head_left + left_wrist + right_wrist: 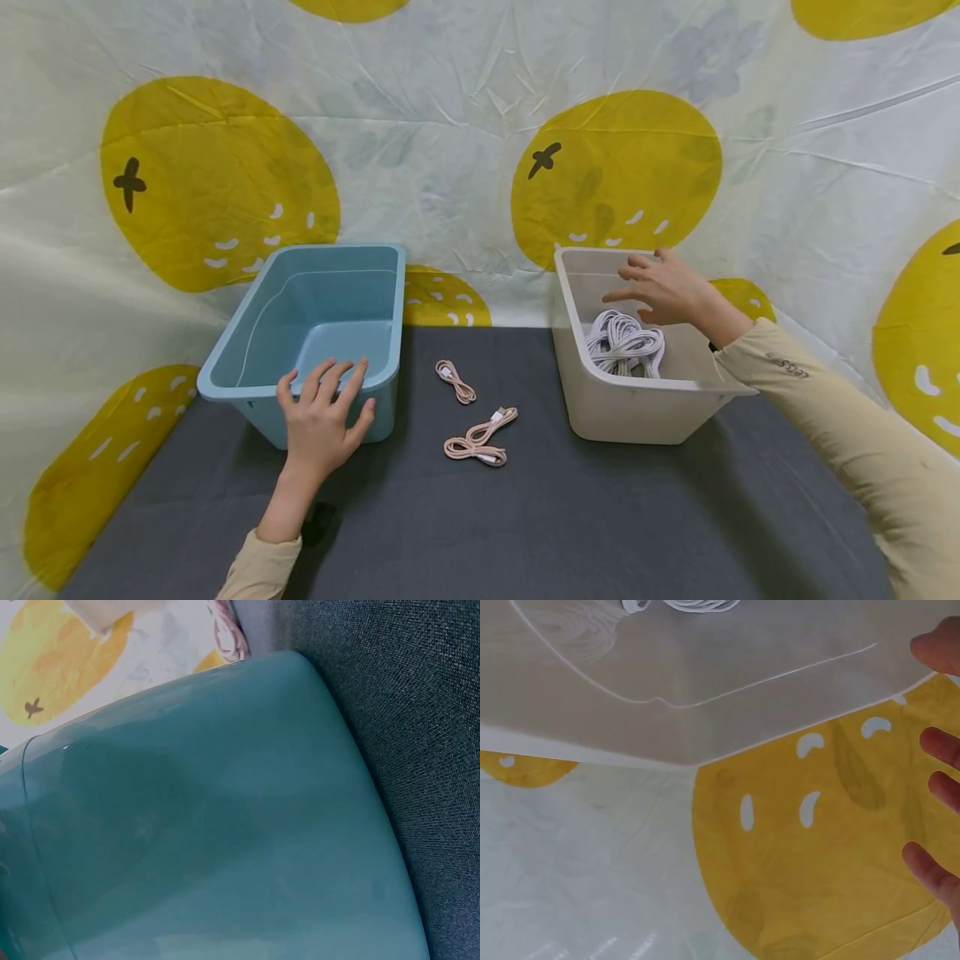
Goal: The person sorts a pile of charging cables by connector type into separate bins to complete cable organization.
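Observation:
In the head view my left hand [321, 425] is at the near rim of a blue plastic bin [300, 392], fingers spread and holding nothing. The bin's inside shows a bare floor. On the right, my right hand [667, 292] hovers over a beige bin [637, 412], its fingers apart with nothing between them. Below that hand, inside the beige bin, lie bundled white cables [624, 343]. Two pink cables with white plugs rest on the table between the bins: a smaller coil [456, 383] farther back and a larger looped one [480, 440] nearer.
A dark grey cloth [525, 533] covers the table. Behind the bins hangs a pale curtain [450, 167] printed with large yellow fruit. A small dark object [321, 523] sits beside my left wrist.

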`<action>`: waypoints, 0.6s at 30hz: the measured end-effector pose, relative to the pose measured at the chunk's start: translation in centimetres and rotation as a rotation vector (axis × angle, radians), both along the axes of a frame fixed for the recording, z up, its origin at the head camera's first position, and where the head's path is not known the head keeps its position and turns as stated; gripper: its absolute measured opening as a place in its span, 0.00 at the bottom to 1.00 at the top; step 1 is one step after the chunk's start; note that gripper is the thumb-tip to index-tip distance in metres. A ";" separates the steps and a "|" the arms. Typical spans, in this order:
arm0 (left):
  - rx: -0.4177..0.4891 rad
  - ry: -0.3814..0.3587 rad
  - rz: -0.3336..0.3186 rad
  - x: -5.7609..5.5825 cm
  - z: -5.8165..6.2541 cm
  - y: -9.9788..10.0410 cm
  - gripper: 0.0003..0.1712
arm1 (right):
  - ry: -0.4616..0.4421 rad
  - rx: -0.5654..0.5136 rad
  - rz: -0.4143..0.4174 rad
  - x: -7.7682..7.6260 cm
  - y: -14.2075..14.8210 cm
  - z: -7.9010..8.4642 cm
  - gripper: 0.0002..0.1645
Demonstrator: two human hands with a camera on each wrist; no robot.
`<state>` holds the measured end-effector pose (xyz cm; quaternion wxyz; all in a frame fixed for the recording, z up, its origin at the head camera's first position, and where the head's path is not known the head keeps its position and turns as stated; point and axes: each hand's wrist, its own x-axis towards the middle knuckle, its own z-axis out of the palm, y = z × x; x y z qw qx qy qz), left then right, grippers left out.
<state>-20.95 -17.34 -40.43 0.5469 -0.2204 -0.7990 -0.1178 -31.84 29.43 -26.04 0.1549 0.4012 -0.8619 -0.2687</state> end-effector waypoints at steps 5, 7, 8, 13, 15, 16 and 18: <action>0.002 -0.005 0.002 0.1 0.0 0.0 0.25 | 0.000 -0.064 -0.002 0.5 -0.1 0.4 0.29; 0.002 -0.005 0.003 0.1 0.0 0.0 0.25 | -0.009 -0.099 -0.017 0.9 -0.2 0.7 0.28; 0.001 -0.005 0.004 0.1 0.0 0.0 0.25 | -0.014 -0.115 -0.027 1.1 -0.2 0.9 0.28; 0.002 0.004 0.000 0.0 0.1 0.0 0.25 | -0.033 -0.209 -0.058 2.4 -0.5 1.6 0.25; 0.003 0.006 -0.001 0.0 0.1 0.0 0.25 | -0.039 -0.256 -0.058 2.9 -0.6 1.7 0.23; 0.004 0.006 -0.001 0.0 0.0 0.0 0.25 | -0.043 -0.283 -0.057 3.1 -0.7 1.7 0.22; 0.005 0.006 -0.003 0.0 0.0 0.0 0.25 | -0.040 -0.325 -0.047 3.6 -0.7 1.7 0.21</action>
